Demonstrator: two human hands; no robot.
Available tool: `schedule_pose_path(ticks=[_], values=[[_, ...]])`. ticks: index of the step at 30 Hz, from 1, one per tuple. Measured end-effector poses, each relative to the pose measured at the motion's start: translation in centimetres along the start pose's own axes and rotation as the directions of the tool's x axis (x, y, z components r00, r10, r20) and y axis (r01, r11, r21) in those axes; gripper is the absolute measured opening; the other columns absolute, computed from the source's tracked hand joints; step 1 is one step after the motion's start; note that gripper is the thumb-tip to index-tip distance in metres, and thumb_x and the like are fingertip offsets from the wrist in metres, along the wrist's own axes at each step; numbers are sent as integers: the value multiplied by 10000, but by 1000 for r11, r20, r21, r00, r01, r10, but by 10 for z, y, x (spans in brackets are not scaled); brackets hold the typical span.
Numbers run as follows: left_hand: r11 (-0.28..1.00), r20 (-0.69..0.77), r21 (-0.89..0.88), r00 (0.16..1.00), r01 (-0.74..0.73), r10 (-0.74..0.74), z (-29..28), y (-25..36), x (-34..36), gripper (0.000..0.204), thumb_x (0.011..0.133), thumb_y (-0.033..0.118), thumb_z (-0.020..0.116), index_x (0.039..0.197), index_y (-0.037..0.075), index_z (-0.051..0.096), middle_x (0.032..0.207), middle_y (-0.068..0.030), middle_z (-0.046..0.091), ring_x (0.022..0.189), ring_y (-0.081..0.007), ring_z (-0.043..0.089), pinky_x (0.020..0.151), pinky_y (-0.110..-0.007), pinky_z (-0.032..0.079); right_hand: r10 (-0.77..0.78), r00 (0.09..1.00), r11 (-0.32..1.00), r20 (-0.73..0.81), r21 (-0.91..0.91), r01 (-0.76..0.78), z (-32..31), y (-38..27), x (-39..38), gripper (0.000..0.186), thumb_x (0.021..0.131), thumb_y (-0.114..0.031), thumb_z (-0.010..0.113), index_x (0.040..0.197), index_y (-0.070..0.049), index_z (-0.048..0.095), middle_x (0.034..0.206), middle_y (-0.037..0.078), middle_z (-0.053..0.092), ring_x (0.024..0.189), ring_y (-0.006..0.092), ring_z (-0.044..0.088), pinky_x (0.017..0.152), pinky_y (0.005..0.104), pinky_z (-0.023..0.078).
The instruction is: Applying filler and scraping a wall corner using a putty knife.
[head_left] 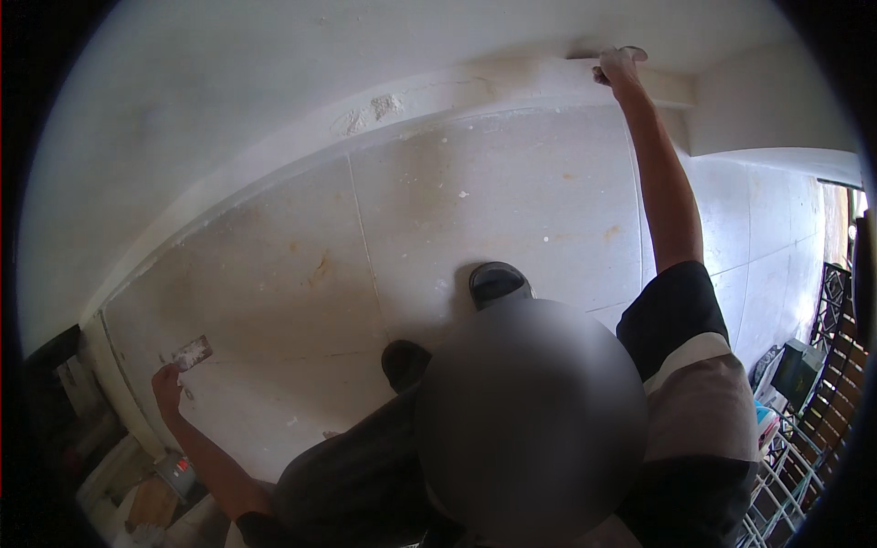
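Note:
Down at the left, my left hand point(167, 391) is closed around a putty knife point(194, 353). Its flat rectangular blade carries a smear of white paste and hangs above the floor. My right hand point(619, 68) reaches far up to the right, fingers wrapped round a scraper point(585, 57) whose thin blade lies at the white wall point(301, 55); most of its handle is hidden in my grip. White smudges show on this hand. Left of it, a rough patch of white putty point(385, 105) marks the low part of the wall.
Large pale floor tiles point(493, 183) with stains and specks run along the wall. My feet in dark slippers point(499, 281) stand on them. At lower left are a grey box point(175, 475) and boards; at right, a white metal rack point(776, 484) and a dark slatted barrier point(836, 365).

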State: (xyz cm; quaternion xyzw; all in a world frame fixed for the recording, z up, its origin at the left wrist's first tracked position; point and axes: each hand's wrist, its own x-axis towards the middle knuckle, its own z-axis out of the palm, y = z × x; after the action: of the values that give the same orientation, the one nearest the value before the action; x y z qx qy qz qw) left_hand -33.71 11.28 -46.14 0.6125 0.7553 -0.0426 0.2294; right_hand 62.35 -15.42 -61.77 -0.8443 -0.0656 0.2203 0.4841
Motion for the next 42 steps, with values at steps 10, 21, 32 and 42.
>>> schedule_pose_path(ticks=[10, 21, 32, 42], values=[[1000, -11, 17, 1000, 7, -7, 3, 4, -3, 281, 815, 241, 552, 980, 22, 613, 842, -48, 586, 729, -148, 535, 560, -299, 457, -4, 997, 988, -74, -154, -7, 8, -18, -22, 248, 861, -206, 419, 913, 33, 375, 634, 77, 490, 489, 158, 508, 412, 291, 465], [998, -14, -53, 1000, -26, 25, 6, -10, -3, 255, 811, 214, 540, 927, 2, 623, 743, -33, 578, 630, -126, 512, 514, -261, 420, 16, 1000, 995, 5, 101, -16, -34, 8, -18, 230, 848, -158, 436, 972, 20, 361, 682, 82, 482, 505, 160, 504, 453, 298, 493], [985, -21, 35, 986, -167, 167, 5, -18, 7, 248, 808, 192, 534, 907, -20, 616, 727, -33, 560, 664, -134, 501, 529, -282, 415, -72, 959, 978, -274, 168, 121, -173, 23, 41, 74, 841, -99, 421, 842, -34, 385, 671, 67, 467, 488, 153, 481, 430, 278, 450], [999, 1, 2, 999, -35, 35, 11, 40, 10, 228, 814, 214, 532, 889, 14, 611, 737, -14, 526, 669, -134, 474, 545, -319, 421, 36, 979, 984, -200, 178, 1, -151, 42, 64, 70, 835, -102, 405, 842, -34, 422, 675, 56, 463, 499, 140, 477, 427, 261, 429]])
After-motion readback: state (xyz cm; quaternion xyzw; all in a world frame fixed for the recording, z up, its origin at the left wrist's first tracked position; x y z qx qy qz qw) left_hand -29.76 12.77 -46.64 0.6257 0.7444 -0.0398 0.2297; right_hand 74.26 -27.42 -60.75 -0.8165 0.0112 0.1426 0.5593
